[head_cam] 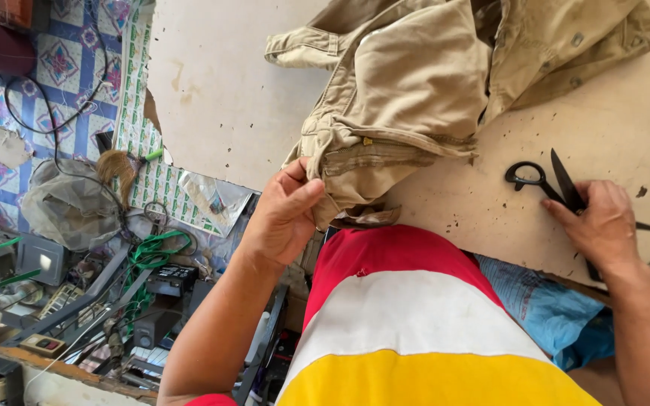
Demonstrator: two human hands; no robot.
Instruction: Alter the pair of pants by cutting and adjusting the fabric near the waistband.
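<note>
1. Head view: left hand point(283, 214) pinched the zipper-fly edge of khaki trousers point(408, 90) at the near edge of the pale worktable point(227, 90).
2. Right hand point(599, 225) lay fingers-together over black scissors point(547, 184); not closed around the handles.
3. Step judged: holding the fly seam ready, taking up the scissors.
4. Next move calls for a firm grip through the loops, with the seam held taut.

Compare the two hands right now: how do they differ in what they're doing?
The left hand pinches the waistband edge of the khaki trousers, fingers curled shut on cloth at the table's edge. The right hand lies flatter, palm down, on the black scissors, away from the trousers; whether it grips them is unclear. Both are bare and over the table.
</note>
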